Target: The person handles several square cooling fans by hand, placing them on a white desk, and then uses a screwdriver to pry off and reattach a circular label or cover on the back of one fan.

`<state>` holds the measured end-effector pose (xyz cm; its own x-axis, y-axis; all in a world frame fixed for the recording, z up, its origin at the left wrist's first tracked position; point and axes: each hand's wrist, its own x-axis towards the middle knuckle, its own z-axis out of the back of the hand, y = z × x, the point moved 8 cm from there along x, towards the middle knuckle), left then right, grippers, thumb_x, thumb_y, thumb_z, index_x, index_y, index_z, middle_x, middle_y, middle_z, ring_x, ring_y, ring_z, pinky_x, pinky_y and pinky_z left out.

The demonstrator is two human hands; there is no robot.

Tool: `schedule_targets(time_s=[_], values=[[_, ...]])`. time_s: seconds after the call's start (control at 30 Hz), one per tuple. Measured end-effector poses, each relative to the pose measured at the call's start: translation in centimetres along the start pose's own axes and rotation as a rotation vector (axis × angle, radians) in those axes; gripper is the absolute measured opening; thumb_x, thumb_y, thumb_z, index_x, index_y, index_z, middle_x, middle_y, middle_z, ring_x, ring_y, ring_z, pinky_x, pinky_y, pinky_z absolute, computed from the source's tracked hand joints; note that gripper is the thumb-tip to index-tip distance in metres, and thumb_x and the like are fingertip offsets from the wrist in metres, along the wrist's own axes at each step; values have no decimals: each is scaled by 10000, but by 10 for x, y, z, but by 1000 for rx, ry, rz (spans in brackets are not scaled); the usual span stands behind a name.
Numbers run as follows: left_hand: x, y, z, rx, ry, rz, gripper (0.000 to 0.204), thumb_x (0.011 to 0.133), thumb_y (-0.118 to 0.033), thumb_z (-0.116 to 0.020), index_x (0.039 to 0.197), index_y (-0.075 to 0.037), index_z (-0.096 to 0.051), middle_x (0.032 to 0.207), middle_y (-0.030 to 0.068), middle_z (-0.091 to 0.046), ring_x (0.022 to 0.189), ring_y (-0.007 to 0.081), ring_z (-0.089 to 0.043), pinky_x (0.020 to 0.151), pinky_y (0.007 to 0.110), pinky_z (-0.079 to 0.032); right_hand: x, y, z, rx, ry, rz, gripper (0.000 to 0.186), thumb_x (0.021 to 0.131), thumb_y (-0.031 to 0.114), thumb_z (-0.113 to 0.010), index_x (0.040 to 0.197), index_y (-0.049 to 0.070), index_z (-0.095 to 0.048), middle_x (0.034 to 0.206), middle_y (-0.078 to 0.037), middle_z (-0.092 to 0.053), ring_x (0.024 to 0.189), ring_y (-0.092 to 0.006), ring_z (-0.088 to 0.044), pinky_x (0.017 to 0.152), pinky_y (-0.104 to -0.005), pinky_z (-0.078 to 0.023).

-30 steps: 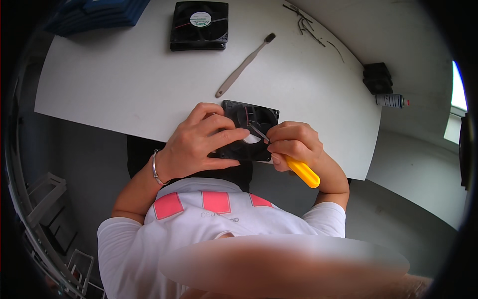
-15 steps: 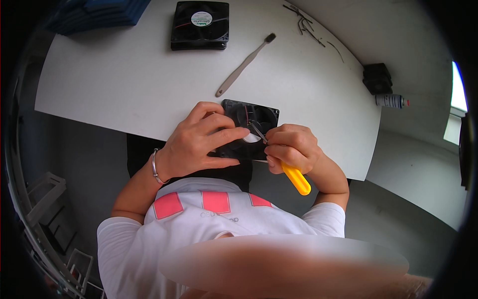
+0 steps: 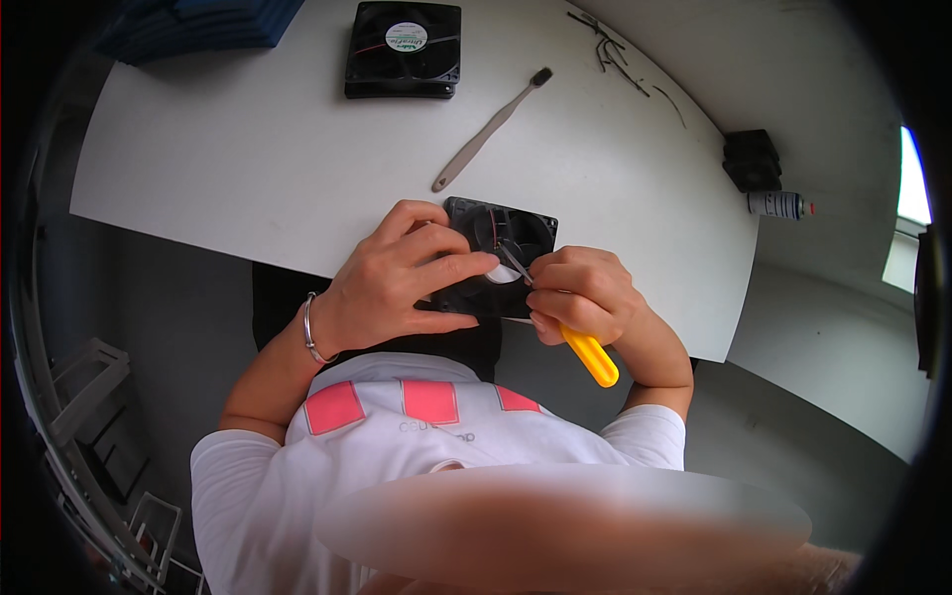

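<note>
A black square cooling fan (image 3: 535,230) lies at the near edge of the white table, with a white round label partly showing at its hub. My left hand (image 3: 387,278) grips its left side, index finger reaching to the hub and thumb along the near edge. Closed in my right hand (image 3: 587,293) is a yellow-handled tool (image 3: 592,359) with a slim metal end; its exact kind is hard to make out. The metal tip rests at the fan's centre, close to my left index finger and a thin reddish wire.
Beyond the fan, a grey toothbrush (image 3: 486,136) lies on the white table (image 3: 248,169). Farther back sit stacked black fans (image 3: 404,64), a blue stack (image 3: 198,28) and loose dark wire pieces (image 3: 617,58). More black fans (image 3: 751,159) and a spray can (image 3: 776,204) are at the right.
Both hands hold nearly the same pose on the fan and tool. The whole view has shifted very slightly.
</note>
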<state>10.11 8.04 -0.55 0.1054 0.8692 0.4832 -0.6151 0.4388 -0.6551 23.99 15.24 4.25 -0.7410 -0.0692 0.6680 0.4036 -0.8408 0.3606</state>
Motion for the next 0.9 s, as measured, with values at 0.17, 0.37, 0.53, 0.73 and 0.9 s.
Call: schedule_targets(time_s=[0.17, 0.37, 0.53, 0.73, 0.9], values=[[0, 1, -1, -3, -3, 2, 586, 575, -265, -910, 1121, -132, -745, 1036, 27, -631, 1055, 295, -530, 887, 387, -515, 3, 2, -1, -24, 42, 17, 198, 737, 45, -778, 850, 26, -617, 862, -88, -557, 686, -237, -642, 560, -302, -534], [0, 2, 0, -8, -9, -4, 579, 583, -269, -905, 1120, -124, -742, 1038, 30, -632, 1054, 299, -530, 894, 391, -512, 1, 3, -2, -49, 50, 34, 210, 726, 38, -778, 856, 33, -614, 869, -84, -555, 688, -225, -635, 555, -296, -527], [-1, 2, 0, -14, -13, -5, 579, 588, -270, -904, 1123, -119, -740, 1037, 33, -632, 1055, 300, -530, 904, 395, -508, 4, 4, -2, -39, 43, 30, 208, 726, 37, -778, 846, 35, -608, 867, -81, -551, 689, -219, -633, 550, -291, -520], [-2, 2, 0, -24, -7, 5, 577, 591, -276, -903, 1122, -119, -740, 1036, 34, -633, 1061, 301, -529, 911, 398, -507, 6, 4, -2, -37, 59, 33, 209, 718, 35, -780, 837, 37, -608, 864, -76, -547, 685, -215, -629, 547, -289, -517], [-2, 2, -1, -22, -12, -1, 574, 591, -274, -903, 1121, -126, -741, 1031, 30, -630, 1061, 300, -529, 913, 400, -509, 5, 6, -4, -66, 78, 32, 199, 710, 45, -773, 823, 43, -610, 866, -78, -553, 688, -210, -626, 551, -285, -518]])
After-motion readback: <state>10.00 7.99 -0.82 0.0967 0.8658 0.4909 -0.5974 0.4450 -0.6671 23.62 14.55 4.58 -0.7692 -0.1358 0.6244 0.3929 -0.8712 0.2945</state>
